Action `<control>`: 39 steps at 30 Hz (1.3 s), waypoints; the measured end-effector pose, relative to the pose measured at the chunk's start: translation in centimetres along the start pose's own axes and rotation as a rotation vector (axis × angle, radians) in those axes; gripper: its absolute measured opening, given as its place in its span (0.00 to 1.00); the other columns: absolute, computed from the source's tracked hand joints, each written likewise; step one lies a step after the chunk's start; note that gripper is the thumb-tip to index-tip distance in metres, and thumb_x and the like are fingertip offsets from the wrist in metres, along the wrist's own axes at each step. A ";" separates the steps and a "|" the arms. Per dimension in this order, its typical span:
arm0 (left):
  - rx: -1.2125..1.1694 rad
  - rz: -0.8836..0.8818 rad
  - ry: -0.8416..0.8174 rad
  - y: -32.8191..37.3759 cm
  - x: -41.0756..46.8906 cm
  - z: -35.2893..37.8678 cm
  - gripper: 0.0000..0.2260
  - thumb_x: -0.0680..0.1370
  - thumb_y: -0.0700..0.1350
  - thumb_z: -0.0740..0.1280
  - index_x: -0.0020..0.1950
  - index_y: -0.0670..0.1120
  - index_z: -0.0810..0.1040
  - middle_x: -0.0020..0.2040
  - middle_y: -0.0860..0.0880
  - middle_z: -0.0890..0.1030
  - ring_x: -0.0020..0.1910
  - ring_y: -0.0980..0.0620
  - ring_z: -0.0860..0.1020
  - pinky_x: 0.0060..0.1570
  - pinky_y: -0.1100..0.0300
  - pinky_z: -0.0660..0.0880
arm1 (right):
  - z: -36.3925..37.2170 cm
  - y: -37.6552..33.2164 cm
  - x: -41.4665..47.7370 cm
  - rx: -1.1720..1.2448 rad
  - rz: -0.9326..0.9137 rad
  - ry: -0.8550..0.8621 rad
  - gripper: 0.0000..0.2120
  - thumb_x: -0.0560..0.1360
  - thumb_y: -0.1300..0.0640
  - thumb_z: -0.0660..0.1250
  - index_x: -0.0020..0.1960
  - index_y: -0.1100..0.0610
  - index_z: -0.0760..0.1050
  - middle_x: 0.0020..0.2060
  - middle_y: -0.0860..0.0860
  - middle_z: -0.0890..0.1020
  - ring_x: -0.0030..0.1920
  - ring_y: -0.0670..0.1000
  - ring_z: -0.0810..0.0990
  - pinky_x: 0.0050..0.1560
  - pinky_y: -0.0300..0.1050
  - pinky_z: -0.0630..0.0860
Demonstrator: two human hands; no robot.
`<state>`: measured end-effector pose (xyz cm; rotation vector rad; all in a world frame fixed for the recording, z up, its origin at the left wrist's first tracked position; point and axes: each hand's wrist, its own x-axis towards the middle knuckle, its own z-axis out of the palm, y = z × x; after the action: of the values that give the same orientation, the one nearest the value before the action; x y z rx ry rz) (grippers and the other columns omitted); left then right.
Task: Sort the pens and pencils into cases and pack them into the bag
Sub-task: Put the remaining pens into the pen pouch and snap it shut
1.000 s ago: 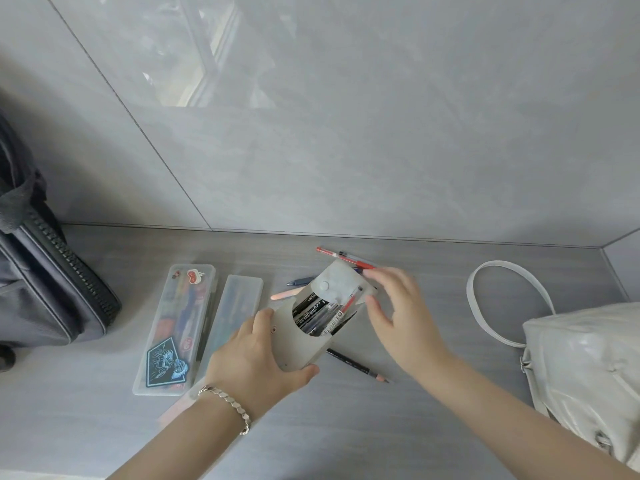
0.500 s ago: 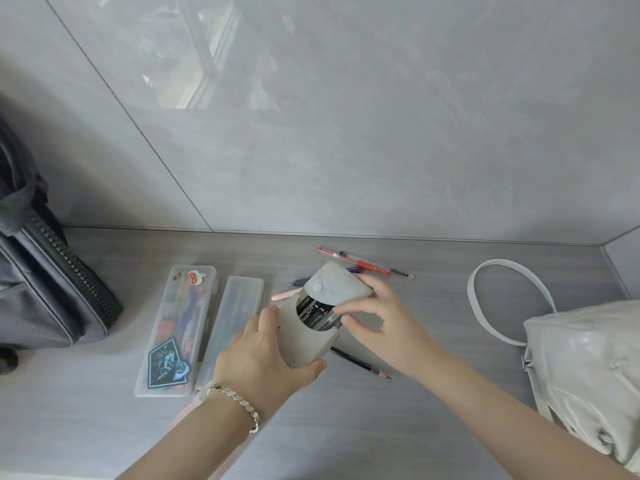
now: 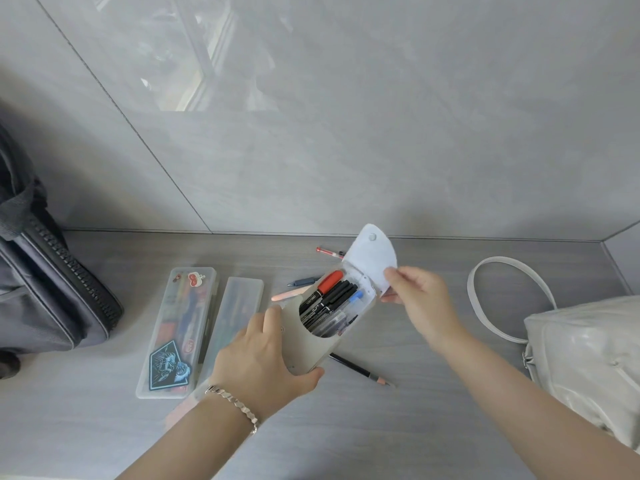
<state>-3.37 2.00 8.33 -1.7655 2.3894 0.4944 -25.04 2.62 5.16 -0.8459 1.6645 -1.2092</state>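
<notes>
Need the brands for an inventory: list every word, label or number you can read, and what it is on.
"deli", probably: white print on the red-capped black marker in the open grey felt case gripped by the left hand.
White print on the second black marker: too small.
Red oval sticker on the clear plastic pencil box: letters blurred.
Blue-and-black badge sticker on that box: nothing legible.

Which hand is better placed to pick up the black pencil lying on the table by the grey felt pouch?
Likely right. The left hand grips the grey felt pouch, steadying it; the right hand only pinches its open flap, and the black pencil lies on that side.
</notes>
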 end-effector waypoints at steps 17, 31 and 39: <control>-0.747 -0.021 0.010 -1.1 2.5 2.6 0.17 0.78 0.60 0.49 0.37 0.55 0.70 0.30 0.55 0.74 0.33 0.55 0.72 0.39 0.56 0.68 | 3.4 -1.3 2.0 0.078 -0.100 0.397 0.13 0.78 0.55 0.59 0.35 0.49 0.71 0.28 0.47 0.72 0.34 0.49 0.69 0.42 0.55 0.74; -0.647 -0.444 0.068 -6.6 4.9 2.5 0.20 0.82 0.49 0.50 0.30 0.47 0.64 0.28 0.48 0.68 0.29 0.50 0.66 0.32 0.56 0.61 | 6.0 5.9 6.8 -1.395 -0.422 -0.494 0.28 0.71 0.51 0.69 0.67 0.59 0.66 0.64 0.56 0.71 0.64 0.58 0.68 0.64 0.49 0.65; -0.634 -0.480 0.066 -7.1 5.0 2.4 0.22 0.82 0.50 0.49 0.32 0.43 0.67 0.29 0.46 0.70 0.30 0.49 0.68 0.31 0.58 0.62 | 5.5 8.2 7.7 -1.574 -0.469 -0.359 0.22 0.39 0.56 0.78 0.31 0.57 0.76 0.26 0.51 0.76 0.27 0.52 0.76 0.25 0.37 0.70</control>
<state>1.60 -3.62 3.30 -2.5309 1.8389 1.2204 -23.03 -3.75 -5.47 -2.2764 1.9531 0.3174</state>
